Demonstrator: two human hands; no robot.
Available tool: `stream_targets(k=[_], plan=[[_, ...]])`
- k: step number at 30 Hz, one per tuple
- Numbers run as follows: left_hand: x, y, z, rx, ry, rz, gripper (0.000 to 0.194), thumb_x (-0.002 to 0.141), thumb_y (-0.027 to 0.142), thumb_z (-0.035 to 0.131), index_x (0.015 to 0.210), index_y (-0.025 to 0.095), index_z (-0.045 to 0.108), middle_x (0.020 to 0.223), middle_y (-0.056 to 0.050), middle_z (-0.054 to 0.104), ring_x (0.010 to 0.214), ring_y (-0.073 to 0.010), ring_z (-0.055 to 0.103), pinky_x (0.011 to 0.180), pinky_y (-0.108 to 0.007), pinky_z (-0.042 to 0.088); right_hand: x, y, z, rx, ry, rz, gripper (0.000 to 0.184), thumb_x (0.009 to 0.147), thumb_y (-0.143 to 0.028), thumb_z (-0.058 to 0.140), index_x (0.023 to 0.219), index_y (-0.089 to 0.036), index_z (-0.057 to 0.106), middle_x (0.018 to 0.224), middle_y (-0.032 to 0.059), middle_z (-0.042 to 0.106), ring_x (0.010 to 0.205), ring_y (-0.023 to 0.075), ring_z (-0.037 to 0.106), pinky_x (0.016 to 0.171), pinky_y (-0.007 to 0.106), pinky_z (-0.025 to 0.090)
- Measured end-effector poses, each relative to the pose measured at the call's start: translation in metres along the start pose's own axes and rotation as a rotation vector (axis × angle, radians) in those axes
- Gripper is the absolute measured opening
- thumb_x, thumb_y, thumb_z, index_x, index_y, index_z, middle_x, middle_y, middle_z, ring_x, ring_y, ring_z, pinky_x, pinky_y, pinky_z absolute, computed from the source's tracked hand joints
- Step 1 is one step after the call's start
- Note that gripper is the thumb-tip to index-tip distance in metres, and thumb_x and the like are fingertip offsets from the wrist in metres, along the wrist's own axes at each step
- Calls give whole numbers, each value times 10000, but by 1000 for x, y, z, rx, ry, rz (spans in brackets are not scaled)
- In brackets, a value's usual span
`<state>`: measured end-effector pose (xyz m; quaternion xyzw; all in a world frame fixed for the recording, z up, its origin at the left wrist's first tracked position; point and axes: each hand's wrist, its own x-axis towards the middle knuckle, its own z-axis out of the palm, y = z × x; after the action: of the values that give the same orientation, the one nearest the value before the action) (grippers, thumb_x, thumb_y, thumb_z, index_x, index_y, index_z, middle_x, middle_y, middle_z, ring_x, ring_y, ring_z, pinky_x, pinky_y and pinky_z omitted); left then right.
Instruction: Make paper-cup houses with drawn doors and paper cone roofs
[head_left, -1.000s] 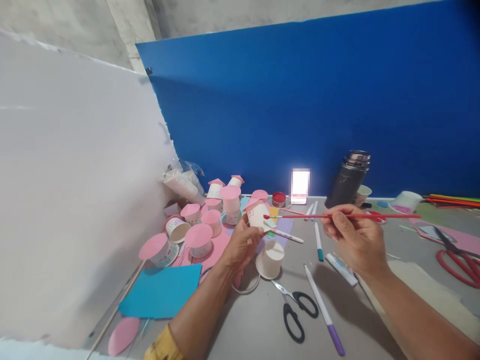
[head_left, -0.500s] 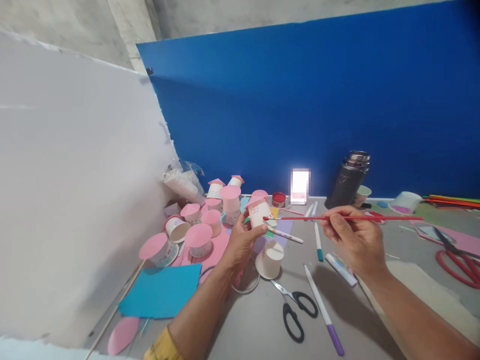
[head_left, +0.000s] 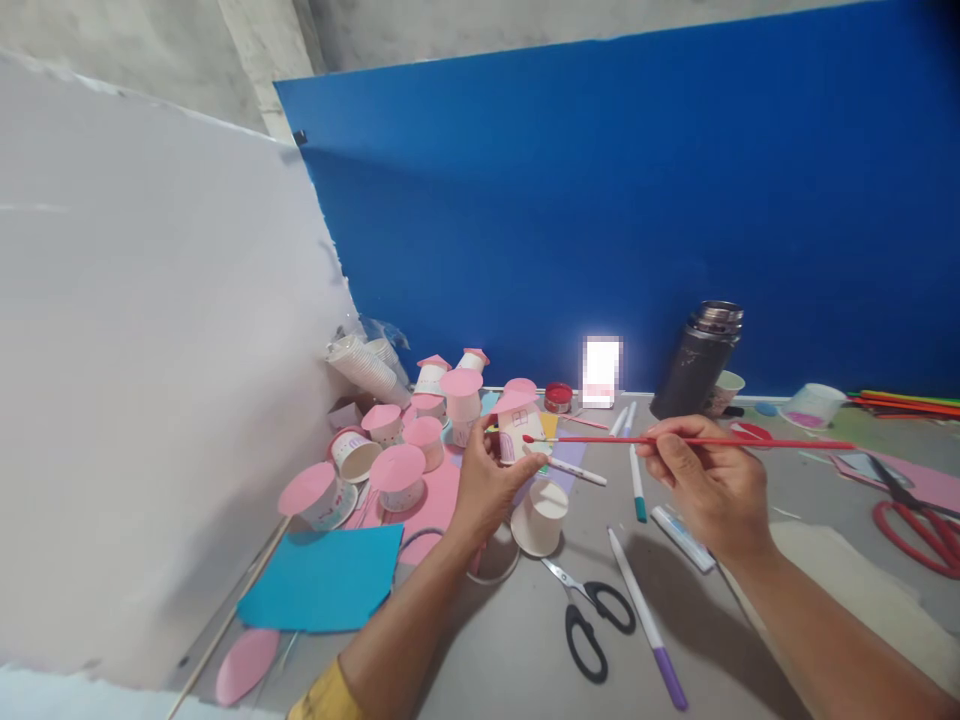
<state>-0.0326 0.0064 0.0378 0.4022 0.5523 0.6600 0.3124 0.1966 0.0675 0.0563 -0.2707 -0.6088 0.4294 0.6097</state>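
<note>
My left hand (head_left: 486,487) is closed around a small white paper cup house (head_left: 519,425) with a pink roof and drawn windows, held upright above the table. My right hand (head_left: 709,478) pinches a long red paintbrush (head_left: 690,441) that lies level, its tip touching the cup house's right side. Just below the house an upturned white paper cup (head_left: 541,518) stands on the grey table (head_left: 510,640).
Several finished pink-roofed cups (head_left: 397,470) crowd the left back. Black scissors (head_left: 592,615), markers (head_left: 646,620), a red paint pot (head_left: 557,397), a dark flask (head_left: 699,358), red scissors (head_left: 919,525), a blue sheet (head_left: 322,590) and a pink oval (head_left: 247,665) lie around. White and blue boards (head_left: 600,200) wall the table.
The left hand has turned the cup house upright so its window side shows, and moved it slightly. The brush has dropped a little, its tip staying at the house.
</note>
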Motion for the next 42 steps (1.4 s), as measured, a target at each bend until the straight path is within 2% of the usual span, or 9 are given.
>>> stream_targets(k=[6, 15, 23, 29, 36, 42], plan=[[0, 1, 2, 29, 27, -11, 867, 633, 289, 917, 1379, 169, 492, 1301, -186, 662, 1153, -322, 667, 987, -454, 521, -2, 2, -2, -43, -3, -31, 231, 908, -445, 755, 941, -219, 722, 754, 42, 717, 610, 135, 612, 517, 224, 504], [-2, 4, 3, 116, 16, -11, 857, 657, 272, 882, 1386, 181, 440, 1240, -153, 674, 1120, -301, 672, 974, -443, 519, -4, -3, 2, -160, -29, -97, 223, 925, -436, 727, 920, -213, 730, 722, 43, 721, 577, 136, 597, 508, 233, 508], [1, 3, 1, -24, -9, -62, 901, 632, 290, 906, 1381, 142, 429, 1247, -199, 682, 1110, -321, 694, 967, -464, 536, 2, -2, -5, -114, 20, -102, 194, 934, -406, 726, 955, -214, 728, 733, 33, 713, 571, 127, 589, 496, 230, 491], [2, 0, -1, -41, 0, -65, 892, 646, 291, 911, 1390, 149, 439, 1235, -191, 695, 1095, -319, 709, 966, -467, 543, 2, 0, -4, -139, 14, -75, 230, 923, -436, 733, 935, -207, 728, 738, 47, 725, 594, 140, 607, 518, 242, 509], [1, 6, 0, -217, 1, -128, 841, 618, 255, 940, 1323, 158, 492, 1163, -173, 752, 1096, -324, 728, 985, -467, 548, 5, -7, -3, -61, 67, -66, 222, 900, -435, 761, 918, -215, 736, 720, 36, 707, 568, 135, 590, 494, 241, 499], [0, 8, 1, -260, -27, -129, 792, 629, 278, 935, 1292, 164, 516, 1134, -158, 772, 1081, -317, 735, 979, -458, 548, 5, -5, -3, -67, 65, -60, 236, 897, -441, 762, 914, -208, 731, 724, 38, 713, 566, 134, 582, 493, 244, 480]])
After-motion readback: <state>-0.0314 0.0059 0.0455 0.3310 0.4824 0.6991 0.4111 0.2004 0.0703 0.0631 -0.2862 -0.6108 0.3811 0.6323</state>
